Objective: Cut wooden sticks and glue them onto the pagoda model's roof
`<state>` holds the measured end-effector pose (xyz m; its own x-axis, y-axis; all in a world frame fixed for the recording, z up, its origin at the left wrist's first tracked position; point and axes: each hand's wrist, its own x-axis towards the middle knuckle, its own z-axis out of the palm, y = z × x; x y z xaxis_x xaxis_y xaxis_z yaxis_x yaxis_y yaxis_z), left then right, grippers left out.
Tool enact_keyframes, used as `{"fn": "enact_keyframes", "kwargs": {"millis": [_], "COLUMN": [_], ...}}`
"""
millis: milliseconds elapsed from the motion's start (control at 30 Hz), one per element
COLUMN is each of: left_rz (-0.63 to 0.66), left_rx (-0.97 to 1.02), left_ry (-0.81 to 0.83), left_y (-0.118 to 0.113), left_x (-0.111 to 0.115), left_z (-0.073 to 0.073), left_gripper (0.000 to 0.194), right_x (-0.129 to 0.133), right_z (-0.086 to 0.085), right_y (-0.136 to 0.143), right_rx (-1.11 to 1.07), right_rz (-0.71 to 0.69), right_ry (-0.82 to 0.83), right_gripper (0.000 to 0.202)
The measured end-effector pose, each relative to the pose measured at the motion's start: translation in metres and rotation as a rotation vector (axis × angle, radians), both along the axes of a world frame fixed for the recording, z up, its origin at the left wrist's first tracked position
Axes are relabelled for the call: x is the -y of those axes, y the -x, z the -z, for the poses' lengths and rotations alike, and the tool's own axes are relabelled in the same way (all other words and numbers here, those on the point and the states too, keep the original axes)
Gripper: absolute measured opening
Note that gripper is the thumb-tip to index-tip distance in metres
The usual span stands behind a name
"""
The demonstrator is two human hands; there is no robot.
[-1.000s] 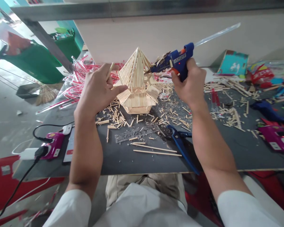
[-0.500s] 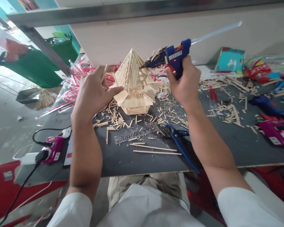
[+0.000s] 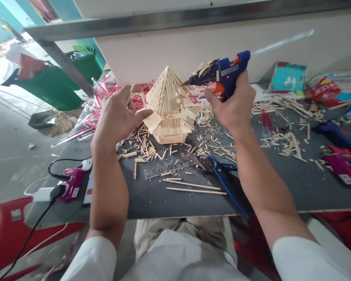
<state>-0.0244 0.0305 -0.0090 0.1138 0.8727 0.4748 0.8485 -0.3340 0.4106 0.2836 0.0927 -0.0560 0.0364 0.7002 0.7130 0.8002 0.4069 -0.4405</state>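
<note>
l hand curled on stick, thumb nr model; r hand wrapped round glue gun, nozzle nr roof; wrist slip cld jab or smear roof

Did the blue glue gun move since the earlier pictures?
Yes, a little: the blue glue gun has shifted right in the view, nearer the turquoise object.

stick model: 1 | raised glue gun: 1, right of model | long loose sticks: 2, before it | clear ruler: 1, before it | purple power strips: 2, either side | green bins: 2, left
</note>
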Motion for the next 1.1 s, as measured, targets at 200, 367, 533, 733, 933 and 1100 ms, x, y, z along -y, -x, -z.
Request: {"fn": "enact_keyframes", "kwargs": {"millis": [200,367,533,733,933,1100], "left_rz": [0.004,0.022,0.050,0.029,0.020,0.023], "left_rx": [0.014,0.036,0.036,0.036,0.017,0.011], "left_ry": [0.009,0.017,0.028,0.010,-0.009,-0.015], "left_y": [0.000,0.000,-0.002,-0.005,-0.004,-0.005], "left_x": [-0.002,-0.003,-0.002,-0.001,-0.002,-0.001], "left_z": [0.003,0.003,0.003,0.002,0.002,0.001], "left_gripper": [0.057,0.058,0.057,0.056,0.058,0.057], "right_x": [-0.003,-0.008,-0.009,-0.009,-0.012,-0.012], "right_z": [-0.002,-0.001,0.002,0.003,0.004,0.005], "right_y": [-0.014,-0.023,-0.022,-0.021,-0.022,-0.022], "right_rx": [0.099,0.156,0.163,0.141,0.147,0.126], "right_rz": [-0.053,-0.100,-0.131,-0.147,-0.151,-0.182], "right_ry": [0.068,0.079,0.135,0.152,0.142,0.151], "right_gripper": [0.043,0.041,0.034,0.040,0.043,0.039]}}
